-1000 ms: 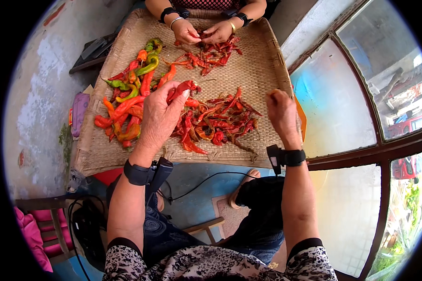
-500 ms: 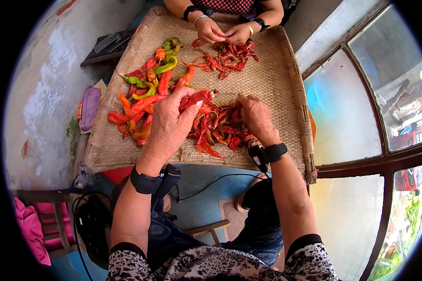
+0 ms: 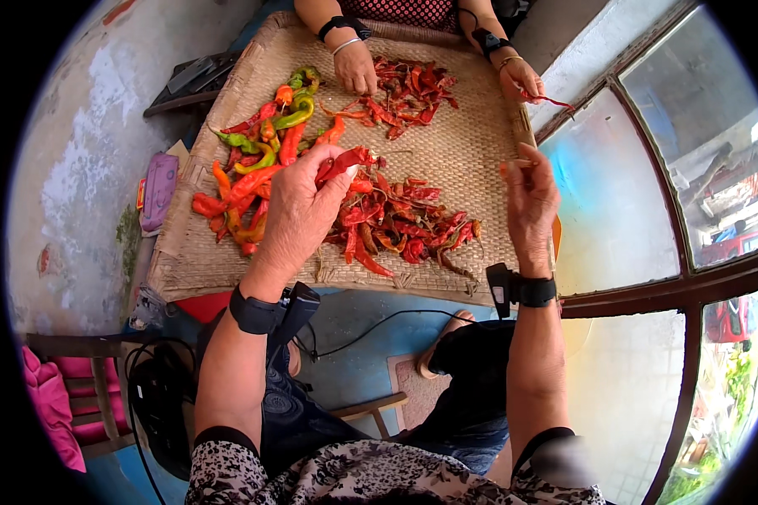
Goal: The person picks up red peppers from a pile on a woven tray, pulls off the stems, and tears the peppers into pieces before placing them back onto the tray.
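My left hand (image 3: 299, 206) is closed around a red chili pepper (image 3: 345, 162), whose torn end shows pale bits between thumb and fingers. Over the right rim of the woven tray (image 3: 480, 135), my right hand (image 3: 532, 202) is raised with its fingers drawn together; a small reddish bit seems to show at the fingertips, too small to name. Between my hands lies a heap of split, dried-looking red chili pieces (image 3: 396, 223). Whole red, orange and green peppers (image 3: 248, 189) are piled along the tray's left side.
Across the tray, a co-worker's one hand (image 3: 358, 69) touches another red chili heap (image 3: 413, 88); the other hand (image 3: 520, 80) holds a red chili piece (image 3: 556, 103) past the rim. A framed window (image 3: 615, 194) stands close on the right, a wall (image 3: 84, 168) on the left. A black cable (image 3: 379, 320) crosses below.
My right hand has moved from the chili heap rightward to the tray's rim. My left hand keeps its pepper. The co-worker's hands have parted, one swinging right with a chili piece.
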`<act>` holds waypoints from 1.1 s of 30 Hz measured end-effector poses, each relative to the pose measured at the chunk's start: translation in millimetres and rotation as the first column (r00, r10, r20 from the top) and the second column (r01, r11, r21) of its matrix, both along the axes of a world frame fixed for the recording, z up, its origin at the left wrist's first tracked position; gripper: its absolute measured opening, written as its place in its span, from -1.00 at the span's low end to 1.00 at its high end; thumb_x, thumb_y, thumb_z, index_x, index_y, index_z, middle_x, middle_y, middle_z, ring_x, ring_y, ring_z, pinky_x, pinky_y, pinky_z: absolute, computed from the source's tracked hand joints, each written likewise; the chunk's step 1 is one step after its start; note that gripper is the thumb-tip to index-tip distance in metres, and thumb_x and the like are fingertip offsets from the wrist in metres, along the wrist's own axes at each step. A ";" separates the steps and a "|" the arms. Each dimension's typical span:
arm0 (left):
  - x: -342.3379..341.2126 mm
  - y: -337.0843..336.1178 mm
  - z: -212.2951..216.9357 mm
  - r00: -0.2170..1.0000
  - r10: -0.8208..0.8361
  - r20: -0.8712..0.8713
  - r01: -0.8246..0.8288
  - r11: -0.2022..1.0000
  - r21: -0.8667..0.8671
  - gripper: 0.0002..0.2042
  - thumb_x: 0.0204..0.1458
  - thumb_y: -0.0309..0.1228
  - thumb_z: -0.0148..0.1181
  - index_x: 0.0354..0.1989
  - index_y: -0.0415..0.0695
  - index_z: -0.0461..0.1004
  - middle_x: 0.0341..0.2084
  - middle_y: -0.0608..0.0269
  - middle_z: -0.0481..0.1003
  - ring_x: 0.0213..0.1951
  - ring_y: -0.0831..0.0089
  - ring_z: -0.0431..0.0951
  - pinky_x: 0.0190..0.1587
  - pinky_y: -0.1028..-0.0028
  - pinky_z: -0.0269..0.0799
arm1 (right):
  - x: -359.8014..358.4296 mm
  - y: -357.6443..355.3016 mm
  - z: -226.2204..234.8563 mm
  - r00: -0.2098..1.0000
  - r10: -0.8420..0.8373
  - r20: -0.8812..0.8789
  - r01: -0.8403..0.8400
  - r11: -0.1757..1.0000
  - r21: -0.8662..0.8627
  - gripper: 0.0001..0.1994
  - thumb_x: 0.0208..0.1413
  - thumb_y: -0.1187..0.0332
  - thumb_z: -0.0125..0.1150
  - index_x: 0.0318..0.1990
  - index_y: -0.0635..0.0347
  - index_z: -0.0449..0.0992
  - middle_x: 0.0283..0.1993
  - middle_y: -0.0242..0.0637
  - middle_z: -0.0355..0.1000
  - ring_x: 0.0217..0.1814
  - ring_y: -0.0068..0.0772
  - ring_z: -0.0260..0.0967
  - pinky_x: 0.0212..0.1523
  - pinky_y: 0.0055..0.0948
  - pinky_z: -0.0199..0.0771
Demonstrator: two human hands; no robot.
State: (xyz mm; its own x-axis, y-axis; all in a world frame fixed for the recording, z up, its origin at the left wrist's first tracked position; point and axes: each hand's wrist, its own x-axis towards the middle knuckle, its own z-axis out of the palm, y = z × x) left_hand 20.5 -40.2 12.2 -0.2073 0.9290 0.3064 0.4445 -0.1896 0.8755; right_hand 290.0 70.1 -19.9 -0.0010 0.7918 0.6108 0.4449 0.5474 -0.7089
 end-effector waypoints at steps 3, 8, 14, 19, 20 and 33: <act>-0.9 3.4 -1.8 1.000 0.016 -0.024 -0.016 1.000 -0.007 -0.80 0.14 -0.35 0.12 -0.21 -0.24 0.45 -0.60 0.38 0.42 -0.53 0.66 0.38 -0.46 0.61 0.31 | 39.2 -0.9 10.0 0.949 -0.310 0.063 0.302 0.946 0.116 -0.77 0.11 0.49 0.14 -0.05 0.21 0.43 -0.43 -0.31 0.47 -0.43 -0.46 0.38 -0.33 -0.45 0.40; 9.4 13.4 -3.8 1.000 0.015 0.023 -0.015 1.000 -0.009 -0.83 0.12 -0.38 0.11 -0.27 -0.27 0.45 -0.64 0.26 0.45 -0.59 0.59 0.39 -0.52 0.52 0.30 | 91.7 7.2 -3.7 0.676 -0.528 0.514 0.625 0.780 -0.021 -0.69 0.06 0.41 0.15 -0.01 0.19 0.42 -0.27 -0.13 0.49 -0.27 -0.12 0.44 -0.25 -0.18 0.43; 10.3 20.7 -9.3 0.999 0.006 -0.047 -0.007 0.999 -0.035 -0.78 0.14 -0.34 0.12 -0.19 -0.26 0.45 -0.60 0.38 0.43 -0.54 0.65 0.40 -0.46 0.58 0.34 | 34.4 1.6 -6.0 0.770 -0.170 0.615 0.112 0.985 0.131 -0.66 -0.04 0.43 0.20 -0.04 0.18 0.42 -0.10 -0.06 0.36 -0.01 0.00 0.28 -0.01 -0.19 0.37; 11.6 16.4 0.1 0.999 0.017 -0.038 -0.018 1.000 -0.014 -0.80 0.10 -0.36 0.13 -0.22 -0.26 0.43 -0.63 0.30 0.46 -0.53 0.58 0.45 -0.45 0.51 0.36 | -41.4 4.5 -41.8 0.641 0.165 0.750 -0.188 0.981 -0.055 -0.66 -0.05 0.49 0.11 -0.04 0.11 0.43 -0.18 -0.14 0.37 -0.05 -0.05 0.30 -0.05 -0.20 0.39; 13.6 13.3 2.0 1.000 0.021 -0.017 -0.022 0.999 -0.026 -0.82 0.09 -0.40 0.13 -0.24 -0.26 0.43 -0.63 0.29 0.46 -0.53 0.59 0.45 -0.45 0.52 0.36 | -47.0 7.5 -50.5 0.601 0.216 0.770 -0.184 0.974 -0.130 -0.58 -0.06 0.47 0.16 0.04 0.12 0.40 -0.12 -0.08 0.35 -0.05 0.02 0.28 0.03 -0.20 0.32; 2.4 -9.4 9.8 0.998 -0.032 0.045 0.029 0.998 0.059 -0.84 0.05 -0.47 0.15 -0.24 -0.30 0.45 -0.51 0.07 0.55 -0.48 0.39 0.57 -0.44 0.45 0.42 | -68.5 -6.3 -40.3 0.540 0.161 0.826 -0.123 0.986 -0.112 -0.89 -0.05 0.49 0.11 -0.32 0.15 0.46 -0.28 -0.17 0.43 -0.15 -0.11 0.41 -0.22 -0.20 0.49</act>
